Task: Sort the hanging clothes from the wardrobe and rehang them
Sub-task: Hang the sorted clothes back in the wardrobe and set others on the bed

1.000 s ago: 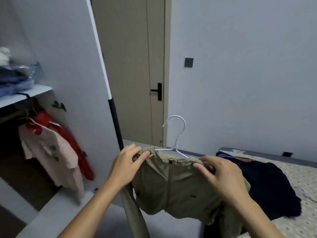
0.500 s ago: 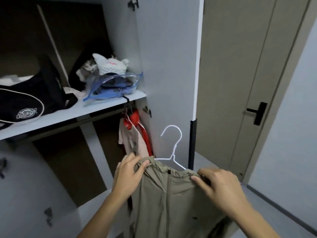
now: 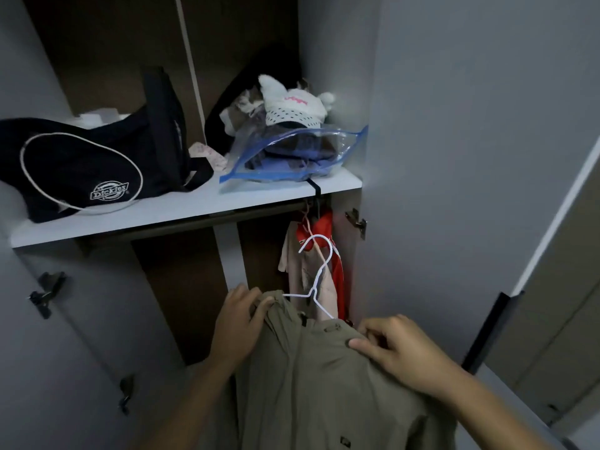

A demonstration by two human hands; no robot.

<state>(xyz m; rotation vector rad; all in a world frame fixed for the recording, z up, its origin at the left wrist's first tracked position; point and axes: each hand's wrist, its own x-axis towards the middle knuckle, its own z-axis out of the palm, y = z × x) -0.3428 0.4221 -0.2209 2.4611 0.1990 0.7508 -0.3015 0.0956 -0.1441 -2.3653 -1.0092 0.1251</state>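
Note:
An olive-green garment (image 3: 324,384) hangs on a white wire hanger (image 3: 319,274), held up in front of the open wardrobe. My left hand (image 3: 240,323) grips the garment's left shoulder, and my right hand (image 3: 399,349) pinches its right shoulder. The hanger's hook points up, below the dark rail (image 3: 259,214) under the shelf. On that rail, at the far right, hang a pale pink shirt (image 3: 298,274) and a red garment (image 3: 328,228).
A white shelf (image 3: 181,209) carries a black Dickies bag (image 3: 84,170), a blue-edged clear bag of clothes (image 3: 292,154) and a white cap (image 3: 293,107). The wardrobe's right door (image 3: 454,157) stands open, with a beige room door (image 3: 565,303) beyond it.
The view has swung left from the room door and bed to the wardrobe's inside. Both hands keep the same hold, and the garment on its hanger has come closer to the rail.

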